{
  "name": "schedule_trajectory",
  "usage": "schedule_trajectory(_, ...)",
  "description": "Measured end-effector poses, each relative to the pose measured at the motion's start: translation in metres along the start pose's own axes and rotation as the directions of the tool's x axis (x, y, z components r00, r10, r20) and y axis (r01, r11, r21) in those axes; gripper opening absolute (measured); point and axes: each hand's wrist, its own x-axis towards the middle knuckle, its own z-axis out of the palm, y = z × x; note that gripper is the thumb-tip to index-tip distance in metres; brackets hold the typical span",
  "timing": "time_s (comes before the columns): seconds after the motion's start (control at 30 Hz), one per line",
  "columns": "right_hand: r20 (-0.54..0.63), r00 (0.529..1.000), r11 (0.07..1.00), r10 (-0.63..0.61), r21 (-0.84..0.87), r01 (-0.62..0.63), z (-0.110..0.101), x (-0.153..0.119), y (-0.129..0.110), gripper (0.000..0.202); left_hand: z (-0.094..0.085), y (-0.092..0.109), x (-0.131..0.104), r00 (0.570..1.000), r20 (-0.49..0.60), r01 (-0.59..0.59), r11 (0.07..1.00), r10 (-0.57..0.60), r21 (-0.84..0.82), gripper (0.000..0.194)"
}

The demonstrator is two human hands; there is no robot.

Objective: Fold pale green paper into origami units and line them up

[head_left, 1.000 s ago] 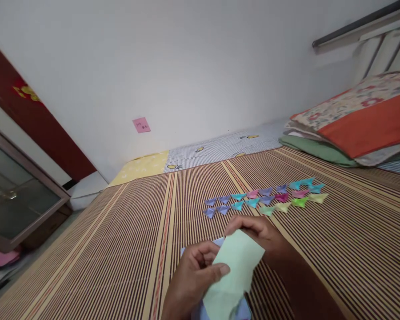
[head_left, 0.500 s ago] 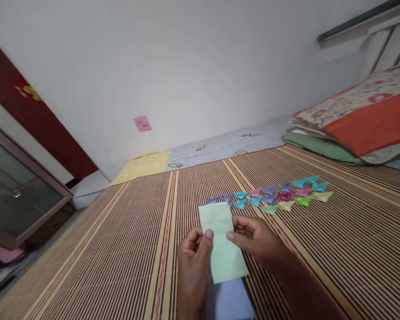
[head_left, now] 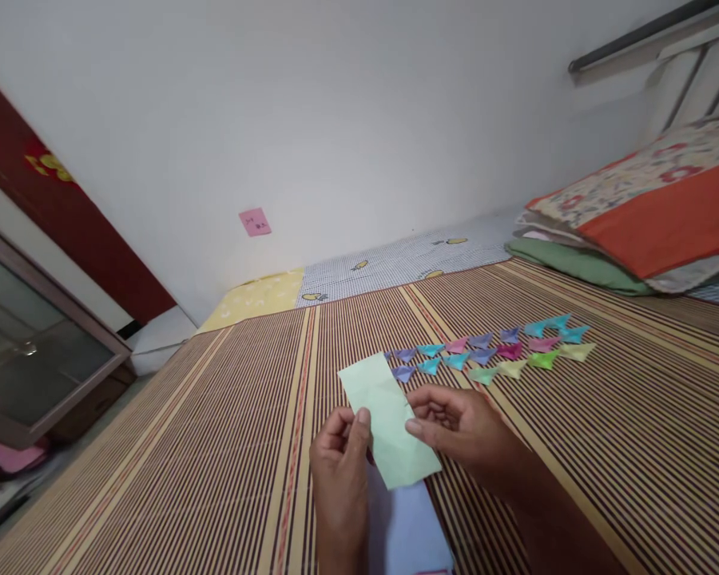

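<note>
A pale green sheet of paper, rectangular and faintly creased across its middle, is held up over the striped mat, its top leaning left. My left hand pinches its left edge, thumb on the front face and fingers curled behind. On the opposite edge, my right hand grips the sheet between thumb and curled fingers. Below the paper lies a light blue flat item, partly covered by it. Beyond my hands, small folded paper pieces in several colours, such as a bright green one, are set out in rows.
The striped mat covers the bed. Pillows with an orange and floral cover are piled at the right. A pink note is stuck on the wall. To the left stands a glass-fronted cabinet.
The green paper has turned, its top swinging left and its lower end rising slightly. My left hand has shifted a little left; both hands keep hold of it.
</note>
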Motion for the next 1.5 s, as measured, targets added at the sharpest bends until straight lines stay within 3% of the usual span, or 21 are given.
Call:
schedule_trajectory(0.27,0.009,1.0,0.999,0.01,-0.033,-0.01,0.001,-0.003,0.0,0.024,-0.002,-0.002,0.001,0.991,0.128,0.038,0.999,-0.038,0.006,0.025)
schedule_trajectory(0.63,0.018,1.0,0.999,-0.021,-0.033,0.022,0.001,0.004,0.006,0.017,0.004,0.005,-0.005,0.981,0.184,0.061,0.998,-0.061,0.009,0.035)
schedule_trajectory(0.87,0.01,0.999,0.995,-0.041,0.095,0.039,-0.003,0.007,0.006,0.011,0.0,0.005,-0.005,0.976,0.192,0.121,0.989,-0.103,-0.083,0.01)
schedule_trajectory(1.07,-0.037,0.997,0.997,-0.066,0.034,0.067,-0.008,0.005,0.006,0.015,0.001,0.01,-0.009,0.981,0.186,0.079,0.988,-0.054,-0.13,0.022)
schedule_trajectory(1.2,-0.019,0.993,0.993,-0.115,0.004,0.115,-0.004,0.005,0.005,0.014,0.002,0.004,-0.007,0.96,0.244,0.152,0.988,-0.139,-0.037,0.042)
schedule_trajectory(1.37,-0.087,0.996,0.992,-0.006,0.122,0.017,0.003,0.003,0.001,0.031,0.003,0.0,-0.006,0.975,0.176,0.131,0.991,-0.134,0.027,0.036)
schedule_trajectory(1.5,-0.021,1.0,0.988,0.008,0.155,-0.005,0.006,0.003,0.004,0.027,0.007,0.002,-0.007,0.984,0.161,0.066,0.994,-0.079,0.086,0.03)
